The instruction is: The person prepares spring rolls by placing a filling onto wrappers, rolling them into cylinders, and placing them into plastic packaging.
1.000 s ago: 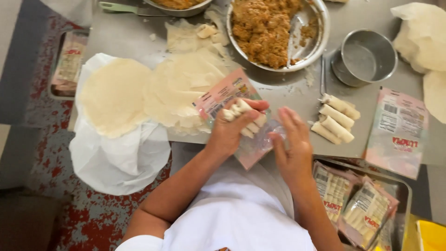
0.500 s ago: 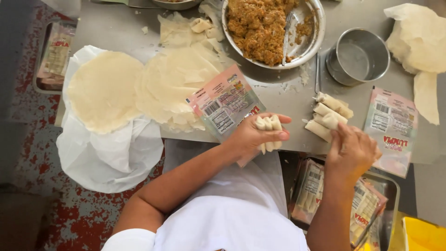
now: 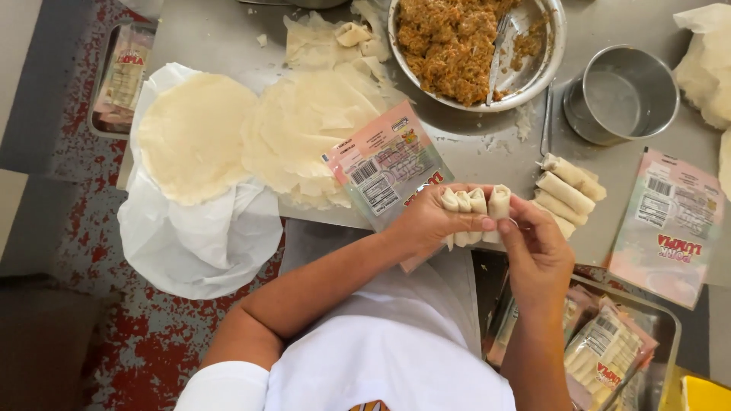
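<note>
My left hand grips a printed plastic pouch by its mouth, together with a row of pale rolled spring rolls lying at the opening. My right hand pinches one more roll upright at the right end of that row. Just to the right, several loose rolls lie on the steel table. A metal bowl of brown meat filling with a spoon in it sits at the far side.
Round wrapper sheets lie on white plastic at the left, with a torn pile beside them. A steel cup and an empty pouch are at the right. Trays of filled pouches sit at lower right and upper left.
My right hand went to the loose rolls on the right and came back with one roll. It now holds that roll against the row in my left hand.
</note>
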